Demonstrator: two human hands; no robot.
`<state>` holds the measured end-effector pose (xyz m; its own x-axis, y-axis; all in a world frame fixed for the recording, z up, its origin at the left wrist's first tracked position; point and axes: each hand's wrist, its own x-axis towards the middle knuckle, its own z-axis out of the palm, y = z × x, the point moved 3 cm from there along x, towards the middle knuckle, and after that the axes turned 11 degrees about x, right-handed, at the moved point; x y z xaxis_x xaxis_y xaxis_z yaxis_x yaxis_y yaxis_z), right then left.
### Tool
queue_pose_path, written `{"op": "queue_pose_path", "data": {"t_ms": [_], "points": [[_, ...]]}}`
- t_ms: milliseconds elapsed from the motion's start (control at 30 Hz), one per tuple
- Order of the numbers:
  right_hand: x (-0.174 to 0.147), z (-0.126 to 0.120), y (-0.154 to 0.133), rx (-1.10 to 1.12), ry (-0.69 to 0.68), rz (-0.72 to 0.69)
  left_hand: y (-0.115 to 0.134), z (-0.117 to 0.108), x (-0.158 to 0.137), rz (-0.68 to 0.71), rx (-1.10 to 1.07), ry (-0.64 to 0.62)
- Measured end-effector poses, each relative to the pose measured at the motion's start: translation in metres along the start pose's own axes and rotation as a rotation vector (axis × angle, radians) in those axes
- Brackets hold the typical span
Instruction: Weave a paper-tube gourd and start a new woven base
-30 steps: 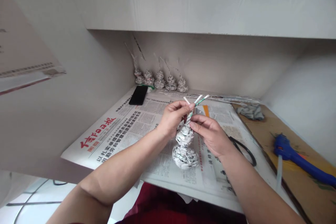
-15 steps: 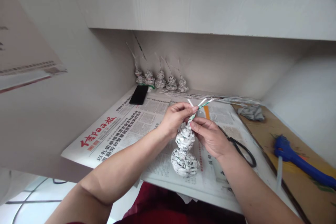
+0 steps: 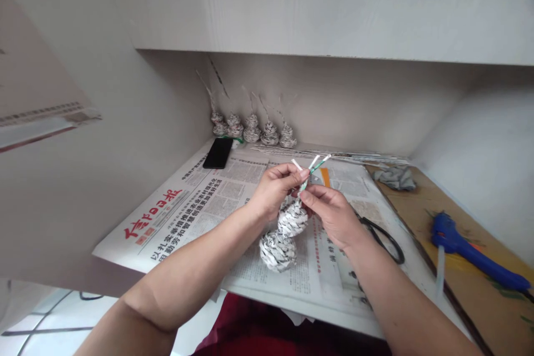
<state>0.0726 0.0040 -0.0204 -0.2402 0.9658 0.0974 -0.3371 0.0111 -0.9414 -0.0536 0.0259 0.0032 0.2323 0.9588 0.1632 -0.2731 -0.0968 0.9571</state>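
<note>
A gourd woven from rolled newspaper strips (image 3: pixel 278 250) hangs tilted below my hands, its larger bulb toward me and to the left. My left hand (image 3: pixel 278 188) pinches the twisted stem near its top, thumb against fingers. Three loose paper strip ends (image 3: pixel 317 162) fan out above that pinch, one partly green. Just lower, my right hand (image 3: pixel 329 208) is closed on the stem's base, right above the smaller bulb. Part of the stem is hidden by the fingers of both hands.
Newspaper (image 3: pixel 200 206) covers the tabletop. Several finished-looking woven gourds (image 3: pixel 252 129) line the back wall, near a black phone (image 3: pixel 218 153) and long paper rods (image 3: pixel 317 154). Black-handled scissors (image 3: pixel 386 239) lie right of my right hand. A blue glue gun (image 3: pixel 463 250) and grey cloth (image 3: pixel 394 178) rest on cardboard (image 3: pixel 471 295).
The gourd's lower bulb has swung to the left and turned. Both hands keep their grip on the stem, and the whole view has shifted slightly.
</note>
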Motion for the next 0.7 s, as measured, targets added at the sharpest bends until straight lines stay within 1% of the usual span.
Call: {"op": "queue_pose_path", "data": {"t_ms": [100,267,367,467,533,600,700], "points": [[-0.0001,-0.0043,-0.0023,0.025,-0.023,0.01,0.0,-0.0034,0.0023,-0.022,0.009,-0.004],[-0.0011,-0.0042,-0.0044,0.002,-0.047,0.011,-0.0036,-0.0046,0.0036,-0.102,-0.07,-0.027],[-0.0017,0.0003,-0.0057,0.006,-0.05,0.002,-0.0026,-0.0025,0.0023,-0.077,-0.076,-0.05],[-0.0018,0.0031,-0.005,0.018,-0.023,0.008,-0.0003,0.0006,0.0007,-0.035,-0.062,-0.084],[-0.0016,0.0034,-0.0034,0.011,-0.002,0.014,0.0,0.0023,-0.0002,-0.031,-0.06,-0.103],[-0.0011,0.0024,-0.0024,-0.018,0.014,-0.026,-0.0006,0.0033,-0.0005,-0.03,-0.062,-0.117],[-0.0006,-0.0005,-0.0032,-0.106,0.035,-0.145,-0.0019,0.0033,-0.0004,-0.014,-0.055,-0.107]]}}
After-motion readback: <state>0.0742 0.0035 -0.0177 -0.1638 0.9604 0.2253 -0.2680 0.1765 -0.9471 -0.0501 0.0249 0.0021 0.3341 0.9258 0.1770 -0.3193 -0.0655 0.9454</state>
